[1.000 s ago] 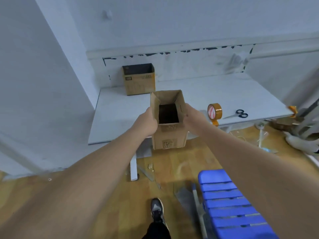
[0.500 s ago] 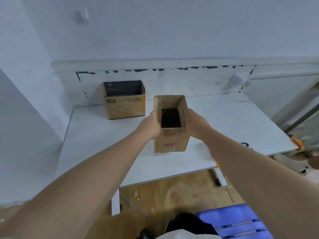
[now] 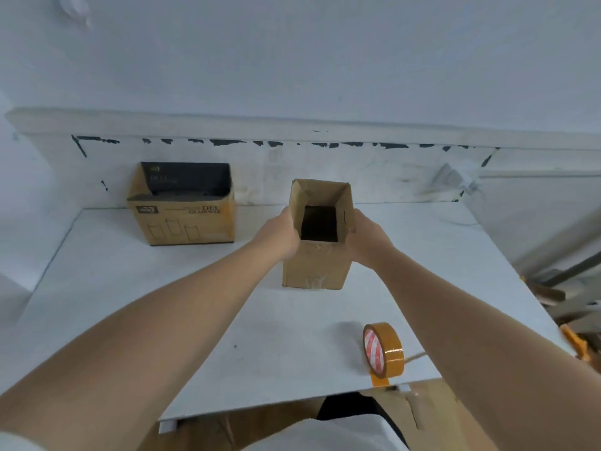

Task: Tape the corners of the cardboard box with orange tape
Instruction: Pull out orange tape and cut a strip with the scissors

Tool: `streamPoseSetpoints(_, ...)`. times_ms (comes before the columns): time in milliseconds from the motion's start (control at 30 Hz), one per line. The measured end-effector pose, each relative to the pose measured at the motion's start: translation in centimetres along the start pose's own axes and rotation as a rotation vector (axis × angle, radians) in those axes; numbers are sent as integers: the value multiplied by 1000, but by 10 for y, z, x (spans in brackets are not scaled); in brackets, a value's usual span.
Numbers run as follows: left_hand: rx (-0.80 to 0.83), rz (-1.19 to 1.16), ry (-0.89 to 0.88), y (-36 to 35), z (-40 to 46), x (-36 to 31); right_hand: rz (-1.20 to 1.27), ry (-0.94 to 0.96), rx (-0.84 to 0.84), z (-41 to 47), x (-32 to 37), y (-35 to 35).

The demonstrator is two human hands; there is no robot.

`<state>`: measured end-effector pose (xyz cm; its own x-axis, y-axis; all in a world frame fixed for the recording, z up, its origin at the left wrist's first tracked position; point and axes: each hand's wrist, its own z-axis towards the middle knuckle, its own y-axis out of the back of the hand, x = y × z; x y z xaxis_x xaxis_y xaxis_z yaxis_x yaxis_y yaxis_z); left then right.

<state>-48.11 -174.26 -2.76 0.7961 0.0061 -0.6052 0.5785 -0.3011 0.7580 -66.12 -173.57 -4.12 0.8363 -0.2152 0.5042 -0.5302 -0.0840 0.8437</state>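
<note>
Head view: cardboard box [image 3: 317,266] gripped between left hand [image 3: 282,232] and right hand [image 3: 366,236].

On the second cardboard box [image 3: 185,219], standing left of the open box [image 3: 320,236], the front face reads "DEL" above a blurred line, perhaps "GLASSWARE". Its small logo mark is illegible.

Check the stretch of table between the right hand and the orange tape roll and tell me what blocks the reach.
Nothing visible does. The right hand grips the tall cardboard box; only bare white table lies between it and the orange tape roll near the front edge.
</note>
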Motion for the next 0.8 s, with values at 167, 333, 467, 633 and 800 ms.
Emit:
streamPoseSetpoints(167,-51,-23,108,-31,41,-38,-1,72,26,51,-38,28)
streamPoseSetpoints(333,-130,-55,140,-54,53,-59,-8,143,66,78,-63,42)
streamPoseSetpoints(467,-159,14,179,-61,55,-65,80,165,76,80,-71,45)
streamPoseSetpoints(633,-204,100,111,-65,59,-63,130,175,42,76,-79,39)
streamPoseSetpoints(800,-240,146,18,-75,52,-49,136,223,-10,68,-88,25)
